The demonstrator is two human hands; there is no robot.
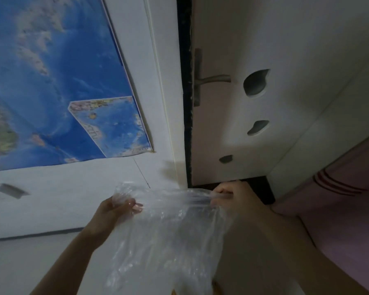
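Note:
A clear, crinkled plastic bag (168, 237) hangs between my two hands in the lower middle of the head view. My left hand (115, 211) grips the bag's upper left edge with curled fingers. My right hand (232, 195) pinches the bunched upper right edge, pulling the top taut between the hands. The rest of the bag droops down toward the bottom of the frame.
A white door (285, 60) with a metal lever handle (213, 78) and dark cut-out shapes stands ahead, slightly ajar along a dark gap (186, 103). A blue world map (51, 81) hangs on the wall at left. Pink fabric (349, 220) fills the right.

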